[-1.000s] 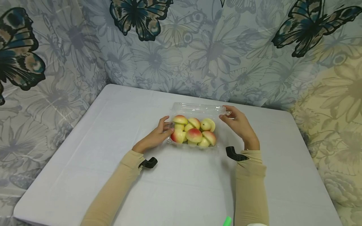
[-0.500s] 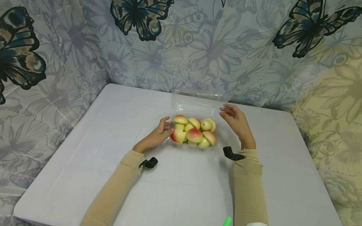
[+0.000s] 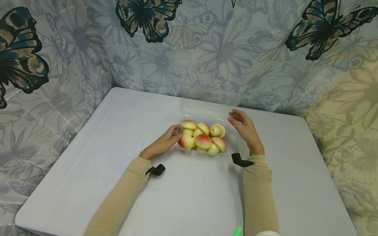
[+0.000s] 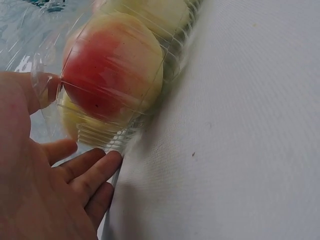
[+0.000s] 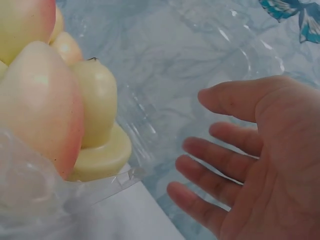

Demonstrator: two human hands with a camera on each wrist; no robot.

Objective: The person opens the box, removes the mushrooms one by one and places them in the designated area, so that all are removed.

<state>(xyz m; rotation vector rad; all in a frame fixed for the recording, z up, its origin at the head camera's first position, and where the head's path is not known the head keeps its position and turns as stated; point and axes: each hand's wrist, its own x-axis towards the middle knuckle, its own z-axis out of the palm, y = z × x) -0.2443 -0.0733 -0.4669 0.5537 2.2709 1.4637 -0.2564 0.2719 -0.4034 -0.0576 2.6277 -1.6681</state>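
A clear plastic clamshell container (image 3: pixel 201 152) stands on the table, filled with several yellow-and-red fruits (image 3: pixel 203 141). Its transparent lid (image 3: pixel 210 98) is raised and tipped back behind it. At the container's left end, my left hand (image 3: pixel 160 142) holds the side, thumb at the rim and fingers against the outer wall. The left wrist view shows a large red-cheeked fruit (image 4: pixel 112 65) behind the plastic there. My right hand (image 3: pixel 245 131) hovers just right of the back corner, holding nothing. Its fingers (image 5: pixel 210 177) are spread and relaxed, apart from the container in the right wrist view.
A white cloth covers the table (image 3: pixel 118 108), whose back edge runs close behind the lid. Butterfly-and-flower patterned fabric (image 3: pixel 165 65) hangs behind and at the sides. A bright green object (image 3: pixel 237 231) pokes in at the bottom edge, near the right sleeve (image 3: pixel 258 196).
The lid has swung up and back, away from the fruits. My right hand has let go of its right corner and shifted slightly left. My left hand stays at the container's side.
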